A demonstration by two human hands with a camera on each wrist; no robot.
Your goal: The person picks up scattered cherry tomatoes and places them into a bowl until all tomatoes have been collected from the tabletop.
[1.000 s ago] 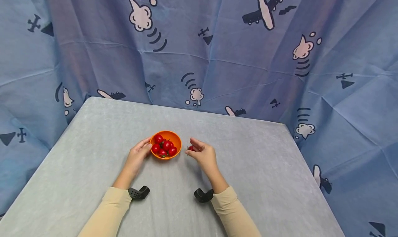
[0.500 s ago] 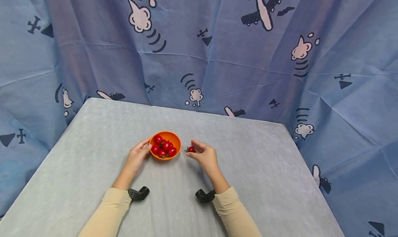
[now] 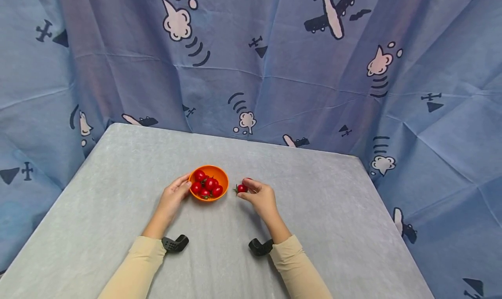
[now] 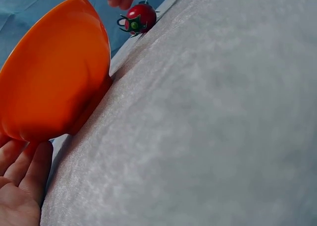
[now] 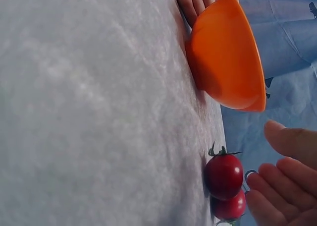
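An orange bowl (image 3: 224, 175) with several red cherry tomatoes (image 3: 211, 184) stands on the table. My left hand (image 3: 174, 193) holds its left side, with fingers (image 4: 34, 169) against the outer wall and the thumb near the rim. Right of the bowl, my right hand (image 3: 262, 198) hovers with spread fingers beside a cherry tomato (image 5: 224, 176) with a green stem, which lies on the cloth. Behind that one, a second cherry tomato (image 5: 231, 206) is partly hidden in the right wrist view. Nothing appears gripped between the right thumb and fingers.
A pale grey cloth covers the table (image 3: 313, 212). Behind it hangs a blue curtain (image 3: 219, 63) printed with planes and clouds. Each wrist carries a black camera mount, one on the left wrist (image 3: 175, 243) and one on the right wrist (image 3: 260, 247).
My right hand has drawn slightly to the right, so more of the nearer tomato shows beside its fingertips. The left hand and the bowl look unmoved.
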